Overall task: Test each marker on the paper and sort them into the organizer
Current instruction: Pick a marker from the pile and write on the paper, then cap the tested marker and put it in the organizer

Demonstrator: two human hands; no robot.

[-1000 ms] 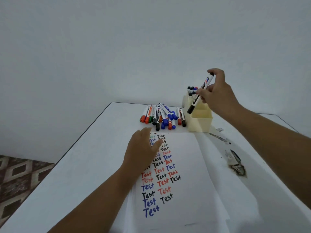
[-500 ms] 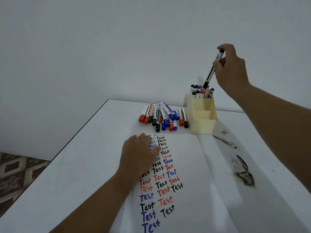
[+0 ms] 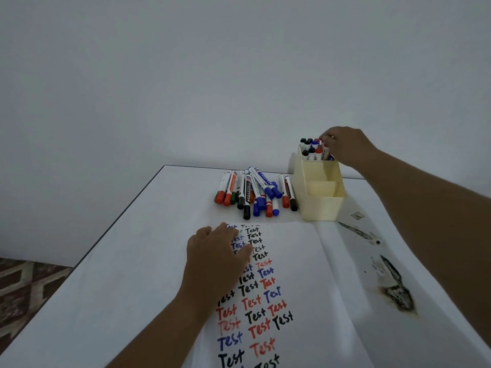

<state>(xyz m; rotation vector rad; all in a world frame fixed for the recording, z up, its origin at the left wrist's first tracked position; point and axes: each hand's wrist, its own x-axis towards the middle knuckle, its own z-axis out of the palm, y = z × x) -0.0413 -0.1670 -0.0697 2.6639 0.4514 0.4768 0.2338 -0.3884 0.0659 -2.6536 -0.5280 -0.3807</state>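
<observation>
1. A loose pile of markers [image 3: 256, 192] lies on the white table [image 3: 138, 261], just left of the cream organizer [image 3: 320, 193] and beyond the far edge of the paper [image 3: 292, 274]. Their caps are red, blue, black and green, mostly pointing toward the person.
2. Right of the paper, dark scorched-looking marks [image 3: 396, 293] stain the table surface, and a small pale scrap [image 3: 357, 215] lies near the organizer's right corner.
3. A patterned floor [image 3: 24, 285] shows past the table's left edge.
4. The organizer has several compartments. The far one holds upright markers [image 3: 309, 148] with black, blue and red caps showing; the nearer compartments show only bare cream walls.
5. The right hand [image 3: 345, 146] reaches over the far compartment, its fingers curled at the tops of the markers standing there. Its grip is narrow and seems to pinch one marker's end, though the hand hides just which one.
6. The left hand [image 3: 218, 251] lies flat on the paper with fingers straight and spread, pressing on the upper left of the written rows and covering part of them.
7. The paper bears columns of the word "Test" in red, blue and black ink.
</observation>
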